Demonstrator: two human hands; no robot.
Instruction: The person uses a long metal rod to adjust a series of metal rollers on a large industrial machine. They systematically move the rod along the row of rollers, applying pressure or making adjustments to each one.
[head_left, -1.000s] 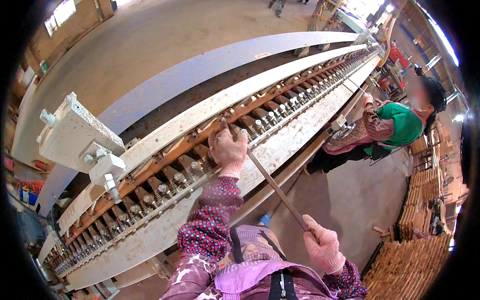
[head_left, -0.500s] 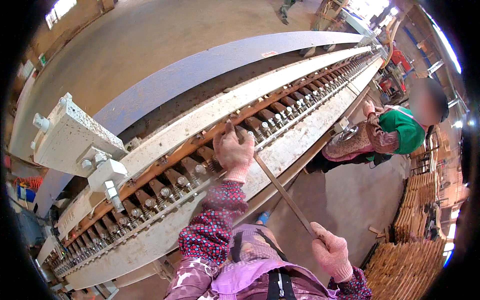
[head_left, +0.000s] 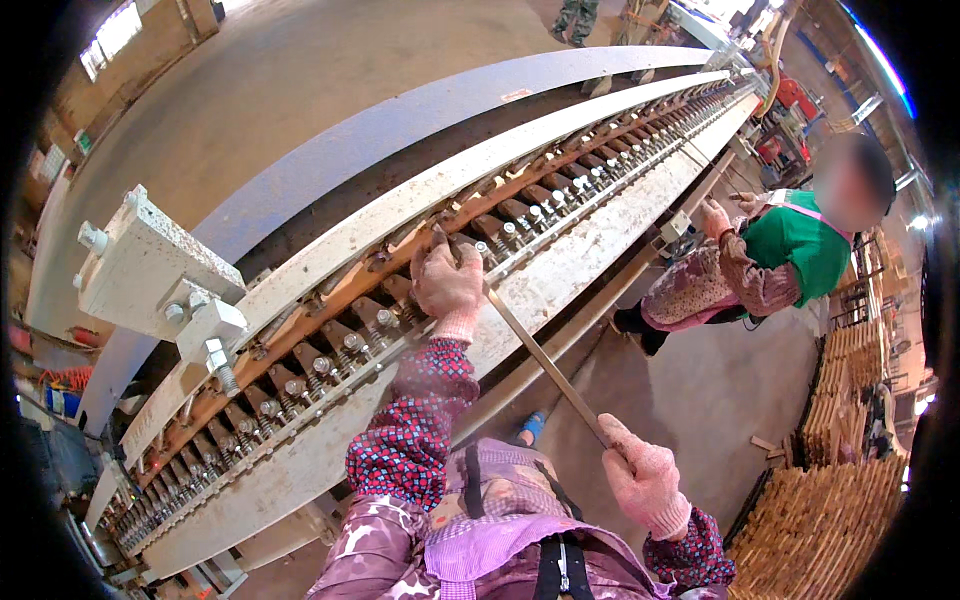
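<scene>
My left hand (head_left: 447, 282), in a pinkish knit glove, reaches over a long machine's row of metal fingers with bolts and springs (head_left: 386, 318). Its fingers bend toward the brown rail (head_left: 400, 252) behind that row. A long, narrow, flat strip (head_left: 545, 365) slopes from beside its thumb down to my right hand (head_left: 645, 475). The left hand appears closed on the strip's far end, though the grip is partly hidden. Also gloved, my right hand is wrapped round the near end, in front of my purple apron. Whether the strip is wood or metal is unclear.
A white steel block with bolts (head_left: 160, 280) stands at the machine's left. A bluish beam (head_left: 400, 120) runs along its far side. To the right stands a co-worker in a green top (head_left: 800, 250). Stacked wooden strips (head_left: 815, 530) lie at lower right.
The view has shifted slightly. My right hand and the strip appear a little farther left and higher, and my left hand a little left. The co-worker's hands have shifted left.
</scene>
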